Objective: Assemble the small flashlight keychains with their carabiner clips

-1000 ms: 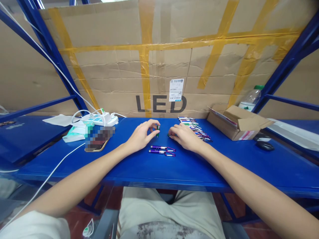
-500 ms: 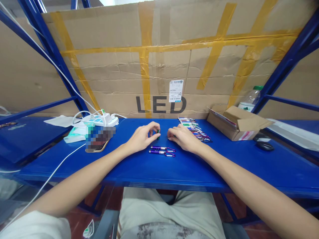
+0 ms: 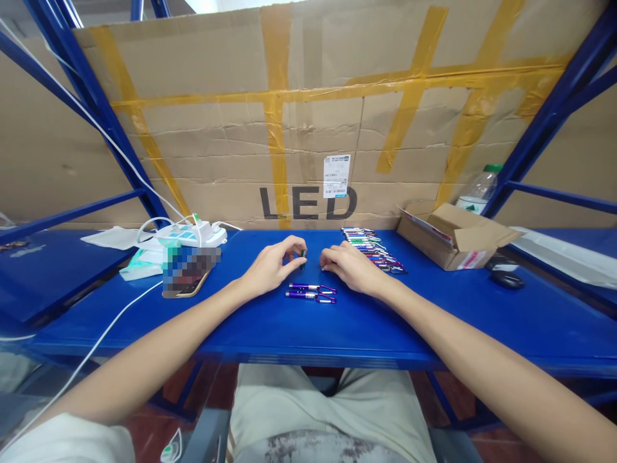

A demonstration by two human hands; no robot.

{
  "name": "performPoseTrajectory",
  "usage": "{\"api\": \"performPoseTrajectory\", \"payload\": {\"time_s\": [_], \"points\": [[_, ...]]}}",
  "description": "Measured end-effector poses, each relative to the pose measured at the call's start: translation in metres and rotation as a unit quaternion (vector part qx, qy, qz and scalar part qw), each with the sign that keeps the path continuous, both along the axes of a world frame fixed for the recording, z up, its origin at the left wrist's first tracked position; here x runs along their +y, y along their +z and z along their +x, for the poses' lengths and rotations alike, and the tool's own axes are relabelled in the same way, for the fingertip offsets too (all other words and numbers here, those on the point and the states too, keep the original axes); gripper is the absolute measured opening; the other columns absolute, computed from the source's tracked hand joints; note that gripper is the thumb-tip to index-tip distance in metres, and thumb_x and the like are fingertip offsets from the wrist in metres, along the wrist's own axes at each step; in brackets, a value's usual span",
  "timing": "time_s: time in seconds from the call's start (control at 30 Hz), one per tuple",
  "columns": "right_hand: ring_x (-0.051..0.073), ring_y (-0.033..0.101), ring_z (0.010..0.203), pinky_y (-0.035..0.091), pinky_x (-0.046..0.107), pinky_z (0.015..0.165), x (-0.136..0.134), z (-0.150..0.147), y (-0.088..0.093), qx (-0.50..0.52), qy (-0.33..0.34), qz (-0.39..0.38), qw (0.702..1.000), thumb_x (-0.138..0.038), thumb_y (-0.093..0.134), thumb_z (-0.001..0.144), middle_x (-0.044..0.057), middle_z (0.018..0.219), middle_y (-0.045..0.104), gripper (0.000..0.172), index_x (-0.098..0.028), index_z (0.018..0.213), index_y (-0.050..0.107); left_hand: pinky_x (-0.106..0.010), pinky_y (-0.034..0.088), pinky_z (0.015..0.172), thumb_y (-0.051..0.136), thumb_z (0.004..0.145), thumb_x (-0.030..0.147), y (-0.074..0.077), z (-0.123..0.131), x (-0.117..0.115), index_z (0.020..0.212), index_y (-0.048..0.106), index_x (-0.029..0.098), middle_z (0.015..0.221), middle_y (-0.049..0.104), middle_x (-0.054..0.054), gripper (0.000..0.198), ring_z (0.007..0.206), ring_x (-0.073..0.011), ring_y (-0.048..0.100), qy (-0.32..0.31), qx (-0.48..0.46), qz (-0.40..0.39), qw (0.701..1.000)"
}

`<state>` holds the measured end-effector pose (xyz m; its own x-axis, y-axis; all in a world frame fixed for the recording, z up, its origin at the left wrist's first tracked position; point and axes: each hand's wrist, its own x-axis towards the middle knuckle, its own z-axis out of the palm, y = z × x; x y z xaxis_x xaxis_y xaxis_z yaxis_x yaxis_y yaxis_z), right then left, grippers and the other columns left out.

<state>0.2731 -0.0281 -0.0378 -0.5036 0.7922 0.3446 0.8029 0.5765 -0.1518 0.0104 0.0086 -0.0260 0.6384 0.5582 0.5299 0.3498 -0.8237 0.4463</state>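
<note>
My left hand (image 3: 272, 265) rests on the blue shelf (image 3: 299, 321), its fingertips pinched on a small green keychain flashlight (image 3: 304, 256). My right hand (image 3: 349, 266) lies a little to the right, fingers curled down near the same spot; what they hold is hidden. Two purple keychain flashlights (image 3: 311, 292) with carabiner clips lie side by side just in front of both hands. A row of several coloured keychain flashlights (image 3: 373, 249) lies behind my right hand.
An open cardboard box (image 3: 456, 235) stands at the right, a plastic bottle (image 3: 476, 190) behind it and a black mouse (image 3: 504, 279) beside it. On the left are a power strip (image 3: 193, 231), a phone (image 3: 187, 276) and a white cable. A taped cardboard wall (image 3: 308, 128) backs the shelf.
My right hand has slid a little to the left, closer to my left hand and the green flashlight. The left hand has kept its pinch.
</note>
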Motion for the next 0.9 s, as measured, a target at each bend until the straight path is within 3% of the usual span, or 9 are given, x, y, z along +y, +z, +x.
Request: {"api": "performPoseTrajectory", "payload": {"time_s": [0.2, 0.37, 0.5, 0.73, 0.9], "points": [[0.027, 0.063, 0.097, 0.042, 0.038, 0.088, 0.002, 0.004, -0.001, 0.079, 0.001, -0.016, 0.997, -0.016, 0.053, 0.106, 0.008, 0.104, 0.075, 0.014, -0.023, 0.097, 0.06, -0.032, 0.055, 0.086, 0.069, 0.104, 0.04, -0.003, 0.0, 0.003, 0.126, 0.059, 0.026, 0.109, 0.081, -0.001, 0.028, 0.093, -0.0192, 0.075, 0.02, -0.009, -0.025, 0.999], [0.023, 0.064, 0.091, 0.046, 0.035, 0.081, -0.002, 0.001, 0.008, 0.227, 0.008, -0.042, 0.973, -0.024, 0.053, 0.107, 0.005, 0.1, 0.073, 0.008, -0.024, 0.102, 0.06, -0.035, 0.058, 0.094, 0.072, 0.102, 0.04, -0.003, 0.0, 0.006, 0.117, 0.065, 0.025, 0.111, 0.082, -0.002, 0.022, 0.102, -0.0221, 0.079, 0.015, -0.008, -0.036, 0.999], [0.022, 0.064, 0.088, 0.048, 0.035, 0.081, -0.007, -0.003, 0.014, 0.285, 0.038, -0.033, 0.957, -0.028, 0.058, 0.106, 0.004, 0.099, 0.071, 0.007, -0.024, 0.106, 0.062, -0.033, 0.059, 0.091, 0.069, 0.103, 0.039, 0.0, 0.001, 0.002, 0.117, 0.069, 0.024, 0.111, 0.082, -0.003, 0.02, 0.101, -0.0216, 0.079, 0.003, 0.007, -0.023, 1.0], [0.026, 0.057, 0.095, 0.044, 0.039, 0.088, -0.017, -0.007, 0.017, 0.184, 0.067, 0.07, 0.978, -0.024, 0.056, 0.108, 0.007, 0.104, 0.073, 0.01, -0.024, 0.104, 0.065, -0.033, 0.057, 0.091, 0.067, 0.104, 0.034, 0.0, 0.004, -0.001, 0.116, 0.072, 0.022, 0.11, 0.08, -0.004, 0.018, 0.099, -0.0202, 0.075, -0.026, 0.012, 0.016, 0.999], [0.026, 0.057, 0.098, 0.043, 0.04, 0.087, -0.016, -0.008, 0.014, 0.154, 0.078, 0.101, 0.98, -0.023, 0.055, 0.11, 0.008, 0.107, 0.073, 0.011, -0.024, 0.105, 0.064, -0.035, 0.056, 0.094, 0.066, 0.107, 0.036, -0.006, 0.004, 0.003, 0.121, 0.072, 0.02, 0.11, 0.077, -0.006, 0.022, 0.099, -0.0207, 0.073, -0.032, 0.016, 0.039, 0.999]]}}
